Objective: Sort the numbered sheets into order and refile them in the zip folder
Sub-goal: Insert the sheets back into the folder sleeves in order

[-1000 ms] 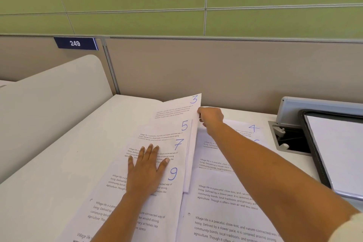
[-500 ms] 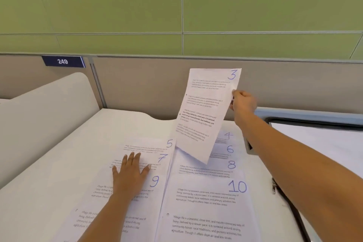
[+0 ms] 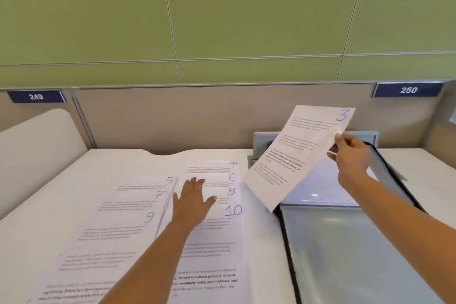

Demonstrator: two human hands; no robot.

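Since the earlier frames the left hand (image 3: pixel 192 201) has crossed from the odd-numbered row to the even one, and sheet 3 (image 3: pixel 296 155) has swung to the right of the frame. At lower right lies the zip folder (image 3: pixel 345 242), translucent grey with a black zip edge. On the white desk (image 3: pixel 61 192), left of centre, sheets 5, 7 and 9 (image 3: pixel 123 217) fan out just beside sheets 4, 6, 8 and 10 (image 3: pixel 222 229). The left hand lies palm down on the even row, fingers straight and slightly spread. Further back, the right hand (image 3: pixel 352 155) pinches sheet 3 by its right edge, holding it tilted in the air over the folder's far end. Labels 249 (image 3: pixel 36 96) and 250 (image 3: pixel 408 90) sit on the partition behind.
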